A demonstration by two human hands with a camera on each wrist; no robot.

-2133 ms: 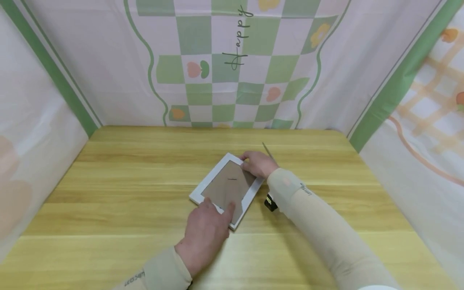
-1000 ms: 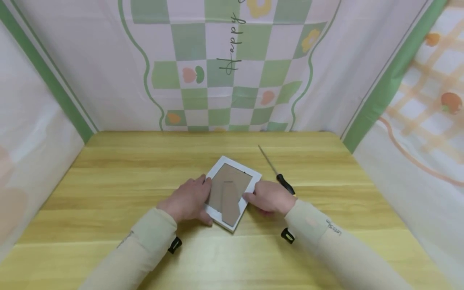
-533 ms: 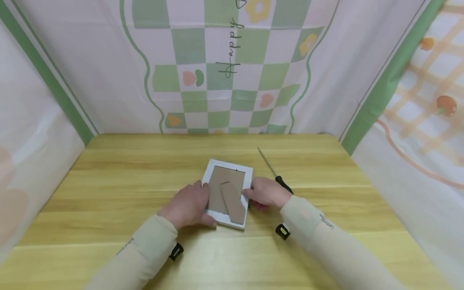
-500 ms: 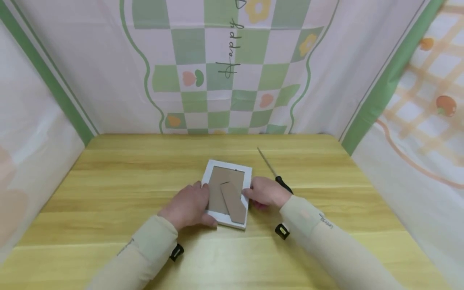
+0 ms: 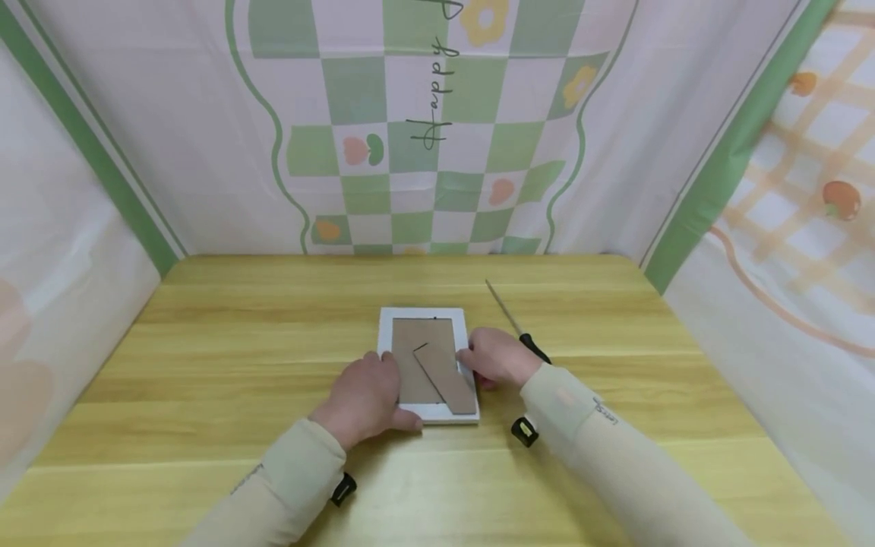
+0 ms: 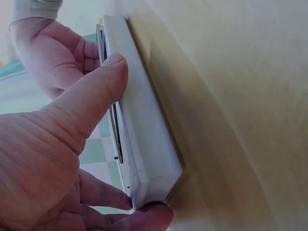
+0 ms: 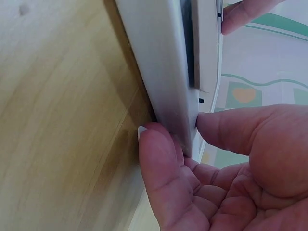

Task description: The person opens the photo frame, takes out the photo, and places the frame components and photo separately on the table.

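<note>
A white picture frame (image 5: 422,312) lies back side up on the table, roughly square to its far edge. Its brown backing board (image 5: 409,333) carries a stand leg (image 5: 447,380) that slants toward the near right corner. My left hand (image 5: 362,395) grips the near left corner; in the left wrist view the thumb presses the near side and fingers (image 6: 149,217) curl at the corner. At the right side, my right hand (image 5: 502,355) pinches the border. The right wrist view has its thumb (image 7: 231,127) on the back and fingers against the outer edge. The front is hidden.
A screwdriver (image 5: 533,347) with a black handle lies right of the frame, just beyond my right hand, its shaft pointing away. The wood-grain table (image 5: 273,304) ends at a checked curtain (image 5: 355,91) behind, with cloth on both sides.
Between my hands the frame has turned, from slanted to nearly straight. My left hand went from the near end to the left side; the right hand came down from the far corner, uncovering the screwdriver.
</note>
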